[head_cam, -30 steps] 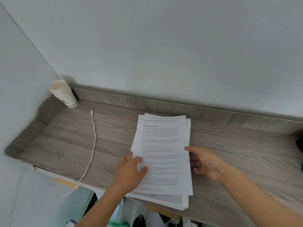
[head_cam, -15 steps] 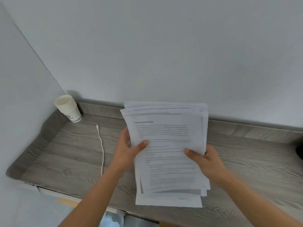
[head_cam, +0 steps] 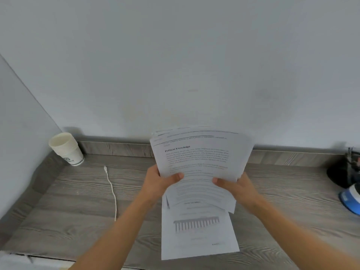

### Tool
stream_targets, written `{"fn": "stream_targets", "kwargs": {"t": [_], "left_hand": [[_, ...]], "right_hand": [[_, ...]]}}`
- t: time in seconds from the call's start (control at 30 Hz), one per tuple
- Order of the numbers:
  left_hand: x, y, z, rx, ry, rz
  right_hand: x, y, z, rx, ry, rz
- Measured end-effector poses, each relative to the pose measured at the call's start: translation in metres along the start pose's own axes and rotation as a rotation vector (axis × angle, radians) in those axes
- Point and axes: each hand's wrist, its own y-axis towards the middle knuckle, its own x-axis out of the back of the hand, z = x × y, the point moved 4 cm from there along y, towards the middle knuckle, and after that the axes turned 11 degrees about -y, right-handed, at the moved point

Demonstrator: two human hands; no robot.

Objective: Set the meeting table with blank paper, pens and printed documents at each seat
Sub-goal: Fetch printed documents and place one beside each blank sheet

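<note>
– Two hands on the stack now, as I read it on my feed. What differs from a second ago?

– A second ago the printed documents (head_cam: pixel 200 162) lay flat on the grey wooden counter (head_cam: pixel 78 211), with a hand at each side. Now I see them lifted off it and tilted up toward the wall (head_cam: pixel 175 75). The left hand (head_cam: pixel 157 182) grips the left edge, thumb curled over the front page headed "Political Knowledge", the other fingers behind the paper. The sheets have slid apart since then, and one page with a bar chart hangs lower than the rest. The right hand (head_cam: pixel 239 190) grips the right edge the same way, thumb on top.

– And the containers?

– At far left, in the corner, I see a nested stack of paper cups (head_cam: pixel 66 149) on the counter, mouth open. I cannot tell whether anything is inside. A white cable (head_cam: pixel 112 190) lies on the counter between the cups and the left hand. At far right is a black holder (head_cam: pixel 339 174), cut by the frame edge and showing more than before. Its contents are too blurred for me to name. Just below it sits a blue-and-white object (head_cam: pixel 350 199), also cut off.
</note>
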Motion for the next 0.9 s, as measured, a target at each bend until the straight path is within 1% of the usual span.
{"fn": "stream_targets", "kwargs": {"t": [0.07, 0.13, 0.2, 0.23, 0.27, 0.3, 0.33, 0.37, 0.4, 0.43, 0.47, 0.5, 0.53, 0.6, 0.63, 0.67, 0.73, 0.83, 0.9], "left_hand": [[0.001, 0.000, 0.011, 0.035, -0.023, 0.002], [0.003, 0.000, 0.012, 0.024, -0.013, -0.006], [0.017, 0.001, 0.007, -0.011, -0.006, -0.079], [0.030, 0.001, 0.003, -0.031, -0.018, -0.131], [0.045, 0.000, 0.000, -0.044, -0.040, -0.175], [0.061, -0.002, -0.002, -0.041, -0.061, -0.206], [0.074, -0.006, -0.001, -0.019, -0.083, -0.211], [0.084, -0.010, 0.004, 0.026, -0.101, -0.207], [0.090, -0.014, 0.012, 0.094, -0.115, -0.204], [0.093, -0.018, 0.026, 0.178, -0.124, -0.218], [0.091, -0.023, 0.040, 0.262, -0.121, -0.243], [0.088, -0.027, 0.055, 0.336, -0.101, -0.277], [0.083, -0.030, 0.068, 0.389, -0.072, -0.319], [0.077, -0.032, 0.090, 0.426, -0.010, -0.420], [0.075, -0.031, 0.097, 0.418, 0.010, -0.456], [0.074, -0.030, 0.101, 0.405, 0.022, -0.476], [0.070, -0.030, 0.102, 0.384, 0.031, -0.482], [0.066, -0.035, 0.100, 0.355, 0.061, -0.454], [0.066, -0.037, 0.100, 0.349, 0.082, -0.427]], "right_hand": [[-0.007, -0.002, -0.011, -0.027, -0.010, -0.009], [-0.009, 0.000, -0.012, -0.064, -0.005, 0.060], [-0.004, 0.006, -0.014, -0.161, 0.069, 0.128], [0.002, 0.011, -0.018, -0.230, 0.132, 0.096], [0.009, 0.017, -0.024, -0.289, 0.153, 0.004], [0.014, 0.021, -0.030, -0.336, 0.089, -0.111], [0.017, 0.023, -0.039, -0.355, -0.105, -0.184], [0.015, 0.024, -0.046, -0.346, -0.405, -0.174], [0.006, 0.023, -0.056, -0.321, -0.667, -0.114], [-0.005, 0.023, -0.066, -0.306, -0.822, -0.084], [-0.013, 0.025, -0.077, -0.322, -0.868, -0.070], [-0.019, 0.026, -0.081, -0.358, -0.805, -0.073], [-0.022, 0.029, -0.079, -0.415, -0.662, -0.105], [-0.026, 0.031, -0.068, -0.507, -0.377, -0.138], [-0.026, 0.030, -0.063, -0.530, -0.284, -0.136], [-0.027, 0.028, -0.058, -0.536, -0.240, -0.133], [-0.025, 0.025, -0.056, -0.550, -0.235, -0.130], [-0.029, 0.025, -0.064, -0.614, -0.222, -0.089], [-0.034, 0.025, -0.068, -0.632, -0.265, -0.050]]}}
